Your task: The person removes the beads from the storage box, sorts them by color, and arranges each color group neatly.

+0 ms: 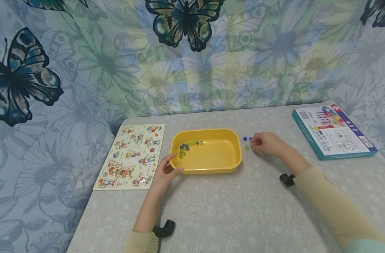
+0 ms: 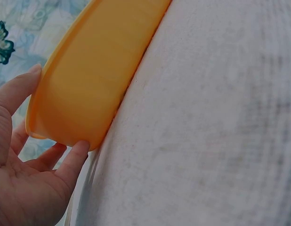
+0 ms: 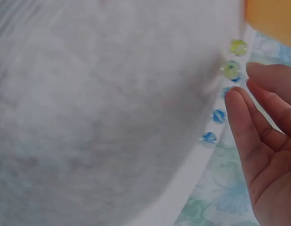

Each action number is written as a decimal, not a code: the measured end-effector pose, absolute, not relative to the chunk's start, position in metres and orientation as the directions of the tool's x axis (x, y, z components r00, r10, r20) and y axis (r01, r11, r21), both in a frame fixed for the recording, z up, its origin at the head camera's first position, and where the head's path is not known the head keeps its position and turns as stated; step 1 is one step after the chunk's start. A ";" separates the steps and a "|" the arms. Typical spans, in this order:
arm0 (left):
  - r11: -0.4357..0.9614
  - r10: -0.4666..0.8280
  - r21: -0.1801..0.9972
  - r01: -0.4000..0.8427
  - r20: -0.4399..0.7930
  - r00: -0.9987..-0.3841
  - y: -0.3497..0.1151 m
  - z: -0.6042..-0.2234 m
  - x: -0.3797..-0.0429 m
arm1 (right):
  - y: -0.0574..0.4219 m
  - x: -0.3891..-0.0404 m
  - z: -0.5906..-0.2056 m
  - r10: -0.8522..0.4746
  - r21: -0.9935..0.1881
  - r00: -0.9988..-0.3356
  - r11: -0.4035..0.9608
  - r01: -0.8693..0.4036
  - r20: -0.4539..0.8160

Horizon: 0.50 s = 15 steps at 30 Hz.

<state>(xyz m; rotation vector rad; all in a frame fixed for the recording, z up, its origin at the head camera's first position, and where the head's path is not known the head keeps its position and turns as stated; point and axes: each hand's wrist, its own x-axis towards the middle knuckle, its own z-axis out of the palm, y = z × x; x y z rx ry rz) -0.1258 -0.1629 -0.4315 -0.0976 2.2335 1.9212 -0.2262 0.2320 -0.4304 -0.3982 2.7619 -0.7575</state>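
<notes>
My left hand (image 1: 163, 174) grips the left end of a yellow tray (image 1: 216, 168), its thumb at the near rim and its fingers about the outer end wall. Green and dark blue marbles (image 1: 182, 151) lie inside along the tray's left side and back. Just right of the tray, my right hand (image 1: 268, 143) is low over the table beside several loose marbles (image 1: 245, 139). In the right wrist view its thumb and fingers are apart with no marble visibly held. There, blue-swirled marbles (image 3: 219, 116) and yellow-green marbles (image 3: 238, 47) form a row by the fingertips.
A cream sheet with cartoon figures (image 1: 129, 158) lies left of the tray. At the table's right is a flat teal-edged box (image 1: 334, 133). A butterfly-and-flower cloth (image 1: 205, 77) hangs behind the table (image 1: 230, 218). Black wrist devices (image 1: 164, 228) are on both arms.
</notes>
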 end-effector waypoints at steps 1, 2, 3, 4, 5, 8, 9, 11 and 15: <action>0.153 0.076 0.973 -0.174 -0.187 -0.979 -0.163 -0.433 -0.126 | 0.231 -0.225 -0.428 -0.315 -0.527 -0.936 0.828 -0.192 -0.155; 0.151 0.074 0.973 -0.174 -0.187 -0.980 -0.164 -0.434 -0.127 | 0.230 -0.224 -0.425 -0.308 -0.529 -0.941 0.827 -0.191 -0.141; 0.148 0.071 0.973 -0.176 -0.188 -0.980 -0.165 -0.437 -0.128 | 0.228 -0.223 -0.422 -0.300 -0.530 -0.945 0.826 -0.191 -0.128; 0.146 0.068 0.973 -0.176 -0.188 -0.980 -0.166 -0.439 -0.129 | 0.226 -0.222 -0.418 -0.299 -0.535 -0.947 0.822 -0.195 -0.114; 0.146 0.062 0.973 -0.177 -0.187 -0.980 -0.167 -0.443 -0.130 | 0.223 -0.222 -0.416 -0.302 -0.544 -0.948 0.814 -0.203 -0.098; 0.156 0.043 0.973 -0.171 -0.180 -0.983 -0.169 -0.453 -0.134 | 0.212 -0.219 -0.409 -0.335 -0.568 -0.942 0.783 -0.255 -0.039; 0.163 0.036 0.972 -0.169 -0.177 -0.984 -0.169 -0.456 -0.135 | 0.206 -0.217 -0.408 -0.354 -0.575 -0.935 0.768 -0.281 -0.016; 0.175 0.027 0.971 -0.165 -0.172 -0.985 -0.169 -0.459 -0.136 | 0.195 -0.214 -0.405 -0.395 -0.584 -0.918 0.739 -0.335 0.027; 0.181 0.032 0.971 -0.158 -0.167 -0.985 -0.168 -0.461 -0.136 | 0.174 -0.206 -0.400 -0.460 -0.556 -0.883 0.713 -0.428 0.091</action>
